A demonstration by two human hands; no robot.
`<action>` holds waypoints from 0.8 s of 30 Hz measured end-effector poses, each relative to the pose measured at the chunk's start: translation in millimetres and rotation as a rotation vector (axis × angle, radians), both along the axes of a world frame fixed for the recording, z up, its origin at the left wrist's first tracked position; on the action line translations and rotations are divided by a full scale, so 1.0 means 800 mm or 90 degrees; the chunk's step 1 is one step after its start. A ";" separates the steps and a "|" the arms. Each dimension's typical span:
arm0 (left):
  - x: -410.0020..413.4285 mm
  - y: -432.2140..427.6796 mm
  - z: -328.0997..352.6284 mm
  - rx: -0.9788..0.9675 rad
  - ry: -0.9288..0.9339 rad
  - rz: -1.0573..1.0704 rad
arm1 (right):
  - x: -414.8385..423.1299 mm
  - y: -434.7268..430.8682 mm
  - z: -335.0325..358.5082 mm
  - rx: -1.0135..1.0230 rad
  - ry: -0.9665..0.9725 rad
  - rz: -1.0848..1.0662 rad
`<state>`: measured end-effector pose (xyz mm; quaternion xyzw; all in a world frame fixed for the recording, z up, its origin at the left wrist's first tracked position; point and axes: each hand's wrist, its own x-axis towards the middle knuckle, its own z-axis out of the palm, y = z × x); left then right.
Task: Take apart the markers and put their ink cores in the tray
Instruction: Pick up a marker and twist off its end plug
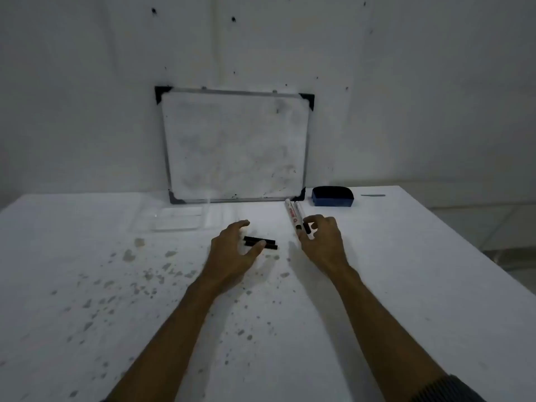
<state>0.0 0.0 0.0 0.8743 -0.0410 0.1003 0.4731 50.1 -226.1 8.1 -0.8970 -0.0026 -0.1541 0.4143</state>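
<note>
Two white marker barrels (292, 211) lie side by side on the white table, running away from me. My right hand (320, 237) has its fingertips curled around their near black ends. Two black marker caps (268, 244) lie flat between my hands. My left hand (232, 248) hovers over them, fingers spread, thumb touching their left end, nothing held. A clear plastic tray (179, 219) sits further back on the left, and I see nothing in it.
A small whiteboard (235, 146) leans on the wall at the table's back edge. A dark blue eraser (333, 196) and a thin grey tool (373, 195) lie at the back right. Ink stains speckle the table (116, 285). The table's right edge runs diagonally.
</note>
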 end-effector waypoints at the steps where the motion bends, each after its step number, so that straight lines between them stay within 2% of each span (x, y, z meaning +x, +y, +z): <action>1: 0.007 0.000 -0.005 0.003 -0.002 -0.003 | 0.012 0.004 -0.002 -0.031 -0.014 -0.019; 4: 0.014 0.003 -0.014 0.045 0.010 0.001 | 0.041 0.016 -0.009 -0.173 -0.038 -0.085; 7: 0.017 0.003 -0.018 0.030 0.013 0.005 | 0.062 0.026 -0.019 -0.314 -0.042 -0.156; 11: 0.016 0.001 -0.014 0.007 -0.005 0.005 | 0.059 0.037 -0.006 -0.347 0.006 -0.197; 13: 0.013 -0.002 -0.009 -0.042 -0.030 0.021 | 0.043 0.041 0.006 -0.249 0.014 -0.192; 15: 0.009 -0.004 -0.001 -0.102 -0.051 0.050 | 0.017 0.046 0.022 -0.066 0.036 -0.171; 18: 0.004 -0.009 0.014 -0.183 -0.024 0.068 | -0.032 0.059 0.040 0.185 0.092 -0.054; 21: -0.008 -0.014 0.035 -0.278 0.023 0.041 | -0.081 0.073 0.046 0.263 0.136 0.062; 24: -0.022 -0.010 0.051 -0.411 0.033 0.006 | -0.113 0.083 0.044 0.240 0.145 0.138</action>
